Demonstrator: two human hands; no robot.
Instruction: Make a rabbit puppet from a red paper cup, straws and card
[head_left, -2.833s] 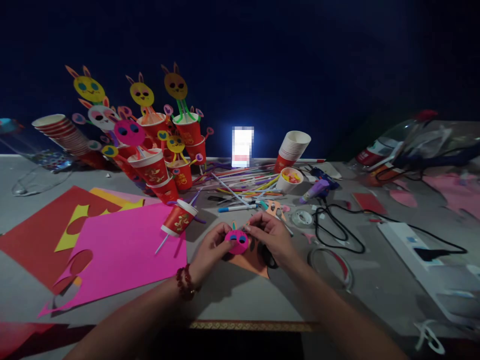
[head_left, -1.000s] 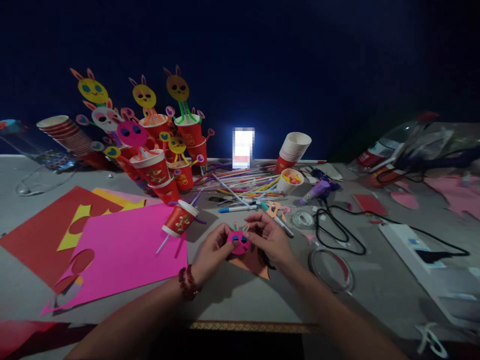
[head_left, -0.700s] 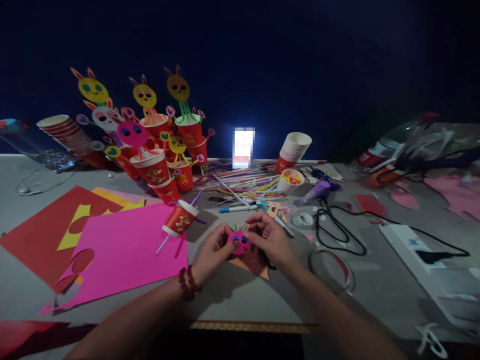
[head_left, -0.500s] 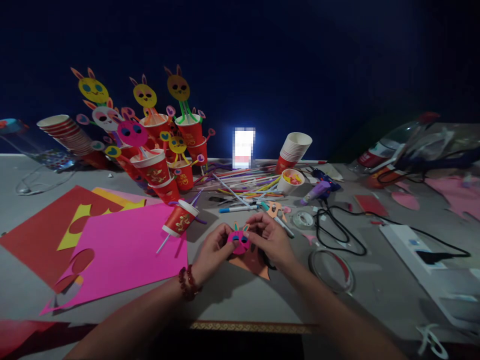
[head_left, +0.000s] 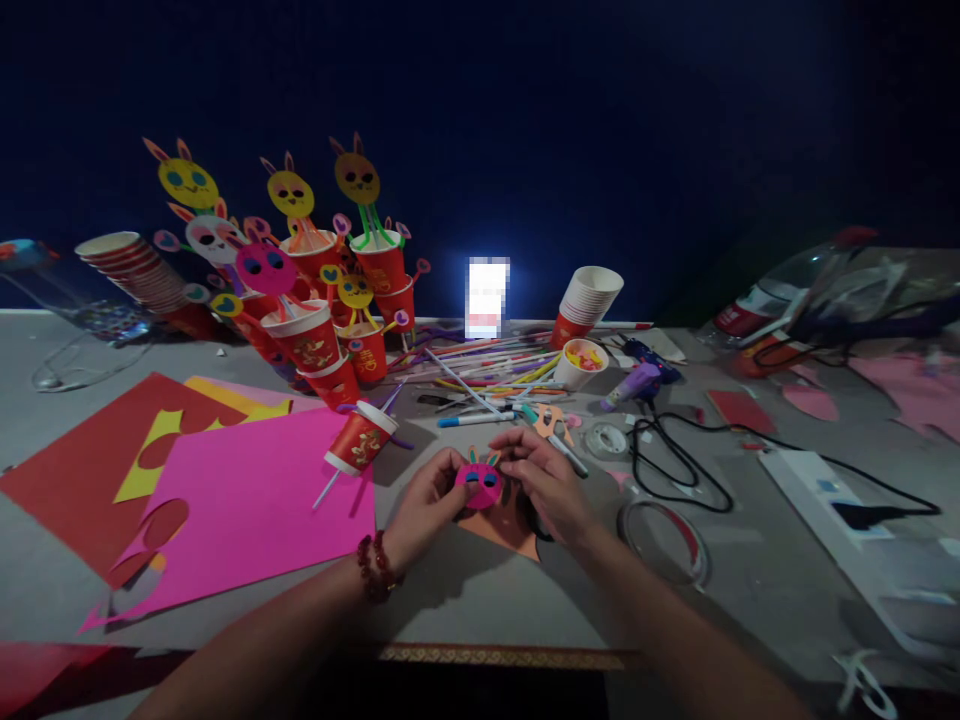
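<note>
A small pink paper face (head_left: 480,484) with blue eyes and two upright ears is between my hands. My left hand (head_left: 435,492) pinches its left edge between thumb and fingers. At the right ear, my right hand (head_left: 541,480) has its fingers bent close together; whether they grip the ear cannot be made out. An orange paper scrap (head_left: 504,528) lies on the table just below the face. To the left, a red paper cup (head_left: 361,438) with a stick through it leans over a large pink sheet (head_left: 262,500).
Cups with bunny faces (head_left: 304,335) stand at the back left. Behind my hands lie many pipe cleaners (head_left: 487,365) and a blue marker (head_left: 474,420). To the right are a cup of scraps (head_left: 582,362), a glue gun (head_left: 637,378), a black cable (head_left: 679,500) and a tape roll (head_left: 664,540).
My right thumb and fingers have shifted slightly off the face's right edge, so more of the pink face shows. My left hand has kept its place.
</note>
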